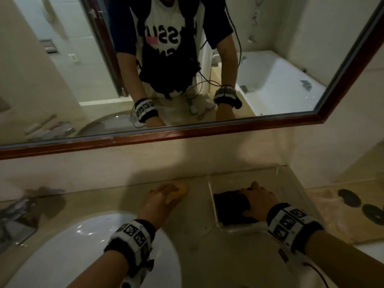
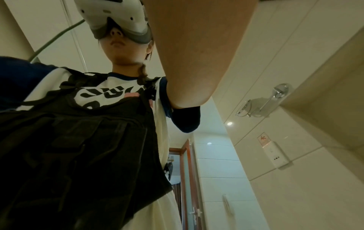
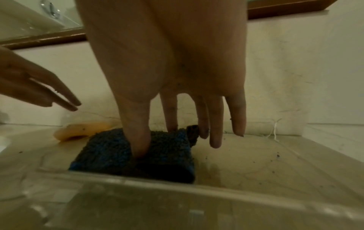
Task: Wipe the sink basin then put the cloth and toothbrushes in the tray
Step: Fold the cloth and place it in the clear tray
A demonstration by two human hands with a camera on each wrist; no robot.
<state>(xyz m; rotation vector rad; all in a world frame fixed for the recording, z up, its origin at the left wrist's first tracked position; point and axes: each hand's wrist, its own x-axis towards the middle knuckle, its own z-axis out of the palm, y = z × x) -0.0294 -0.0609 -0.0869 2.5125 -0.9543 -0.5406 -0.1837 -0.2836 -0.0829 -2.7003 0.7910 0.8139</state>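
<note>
From the head view, the right hand (image 1: 256, 201) lies on the dark cloth (image 1: 231, 208), which sits inside the clear tray (image 1: 212, 185) on the desk (image 1: 199, 225) to the right of the sink basin (image 1: 68, 246). The left hand (image 1: 160, 199) reaches out over a yellow thing (image 1: 178, 191) near the back wall; its grip is blurred here. No toothbrush shows on the desk in this view; pale shapes in the mirror (image 1: 187, 125) may be them, but I cannot tell. The risk is that the brushes get forgotten, being out of sight.

The left wrist view shows only the person's forearm (image 2: 197, 54), torso and ceiling, so it tells nothing of that grip.

From the right wrist view, the right hand (image 3: 167, 62) has its thumb (image 3: 138, 137) pressed down into the cloth (image 3: 110, 149) and at least one finger behind it, a loose pinch, with the other fingers straight. The cloth rests on the tray (image 3: 256, 163) floor at its left side. If that thumb lifts carelessly, the nubby fabric could cling and be dragged back out over the low wall. The left hand (image 3: 39, 87) shows straight, near-closed fingers above the yellow thing (image 3: 82, 130), holding nothing; a sweep there could knock it toward the basin.
</note>
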